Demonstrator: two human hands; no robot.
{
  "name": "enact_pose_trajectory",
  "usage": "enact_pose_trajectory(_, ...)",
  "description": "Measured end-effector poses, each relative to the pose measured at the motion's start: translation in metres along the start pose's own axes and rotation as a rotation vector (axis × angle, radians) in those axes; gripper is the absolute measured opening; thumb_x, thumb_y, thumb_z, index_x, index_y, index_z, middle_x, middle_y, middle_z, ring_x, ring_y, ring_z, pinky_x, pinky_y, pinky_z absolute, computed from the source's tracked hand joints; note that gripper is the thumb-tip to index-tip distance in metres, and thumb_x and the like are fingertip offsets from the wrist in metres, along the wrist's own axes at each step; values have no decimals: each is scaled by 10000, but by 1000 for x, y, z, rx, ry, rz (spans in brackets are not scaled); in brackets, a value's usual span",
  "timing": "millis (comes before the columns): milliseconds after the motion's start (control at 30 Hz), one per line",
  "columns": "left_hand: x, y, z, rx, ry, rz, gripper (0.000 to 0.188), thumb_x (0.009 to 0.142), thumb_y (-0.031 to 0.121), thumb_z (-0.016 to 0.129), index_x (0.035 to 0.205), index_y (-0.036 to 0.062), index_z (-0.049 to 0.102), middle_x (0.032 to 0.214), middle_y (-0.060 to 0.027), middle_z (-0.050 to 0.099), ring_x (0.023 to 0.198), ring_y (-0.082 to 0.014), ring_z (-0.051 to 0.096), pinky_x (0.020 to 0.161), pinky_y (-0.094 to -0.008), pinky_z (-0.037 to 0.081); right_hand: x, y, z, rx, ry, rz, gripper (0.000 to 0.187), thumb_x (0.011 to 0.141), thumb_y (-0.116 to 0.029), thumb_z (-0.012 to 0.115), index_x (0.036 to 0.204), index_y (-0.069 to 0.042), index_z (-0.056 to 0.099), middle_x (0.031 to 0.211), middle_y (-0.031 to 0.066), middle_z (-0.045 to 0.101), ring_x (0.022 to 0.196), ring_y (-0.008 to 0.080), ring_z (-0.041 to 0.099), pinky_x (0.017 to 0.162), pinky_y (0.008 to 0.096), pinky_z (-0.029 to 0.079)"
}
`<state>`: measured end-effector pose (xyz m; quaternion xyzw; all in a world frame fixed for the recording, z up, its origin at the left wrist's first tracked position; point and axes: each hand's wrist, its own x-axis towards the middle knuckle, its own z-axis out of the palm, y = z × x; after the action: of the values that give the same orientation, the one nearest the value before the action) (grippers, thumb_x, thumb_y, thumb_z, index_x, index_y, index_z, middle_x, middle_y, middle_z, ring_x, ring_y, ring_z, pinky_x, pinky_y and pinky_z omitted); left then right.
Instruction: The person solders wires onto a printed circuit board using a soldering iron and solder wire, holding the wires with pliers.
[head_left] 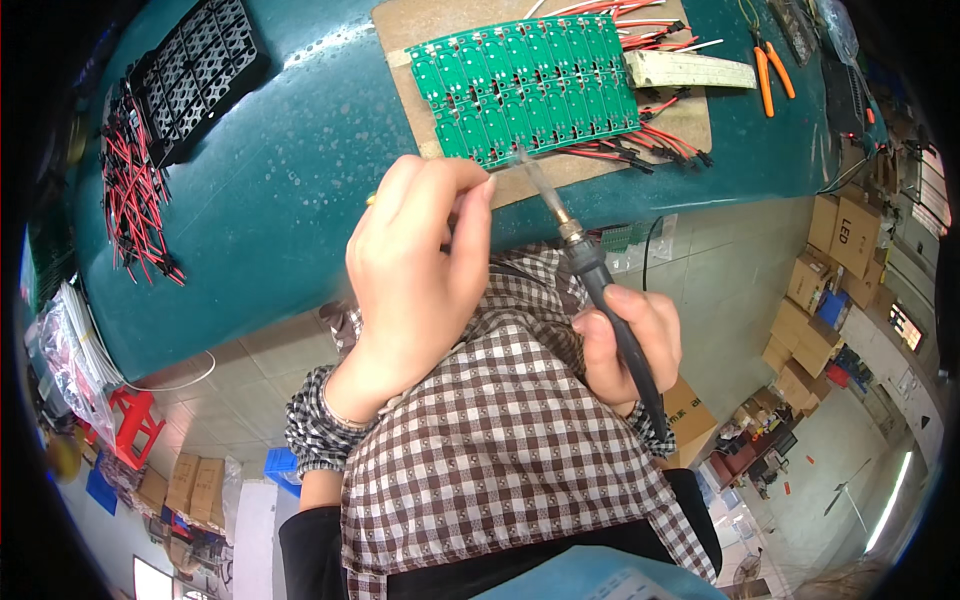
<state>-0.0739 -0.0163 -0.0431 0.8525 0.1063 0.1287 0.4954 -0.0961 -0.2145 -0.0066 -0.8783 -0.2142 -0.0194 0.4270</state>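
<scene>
My right hand grips the black handle of a soldering iron. The iron's tip reaches the near edge of a green circuit board panel, around its middle. Close to that same edge, further left, my left hand is closed in a pinch of thumb and index finger; whatever is between them is too small to make out. Under the panel lies a brown fibre board. Red and black wires with black connectors stick out at the panel's right side, where a pale bar rests against it.
On the green tabletop, a black perforated tray stands at the far left beside a heap of red and black wires. Orange-handled pliers lie at the far right. Below the table are a red stool and cardboard boxes.
</scene>
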Motion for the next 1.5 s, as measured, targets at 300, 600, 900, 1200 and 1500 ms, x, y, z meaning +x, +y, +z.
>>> enact_pose_trajectory(300,-2,4,-3,-325,89,-163,129,767,-32,692,820,15,584,736,-28,542,533,-39,438,453,-196,327,-2,5,-5,-18,75,-5,321,763,18,721,1068,33,624,846,118,625,707,194,593,595,270,497)
enact_pose_trajectory(600,4,4,5,-135,37,-73,106,770,-44,657,816,16,582,734,-35,539,534,-73,448,441,-220,343,9,2,-9,-73,-47,-61,325,768,8,719,1077,37,621,916,123,634,742,204,598,631,275,511)
enact_pose_trajectory(900,4,4,4,-126,14,-108,98,779,-38,651,815,16,578,727,-38,536,547,-78,461,446,-222,351,2,2,-6,17,-26,69,331,768,-18,730,1086,-8,638,914,115,626,736,195,613,632,280,520)
enact_pose_trajectory(1200,5,4,8,-125,25,-57,107,777,-32,662,818,15,576,742,-52,553,592,-115,542,499,-238,439,1,3,-2,21,-10,48,354,767,-28,738,1106,-21,636,877,101,600,688,173,615,606,266,512)
enact_pose_trajectory(1500,8,7,9,-17,-26,-19,135,760,-22,664,810,39,554,732,-68,551,600,-174,581,534,-293,475,1,3,-1,27,-12,61,344,772,-21,732,1103,-27,639,876,102,599,691,171,619,602,263,509)
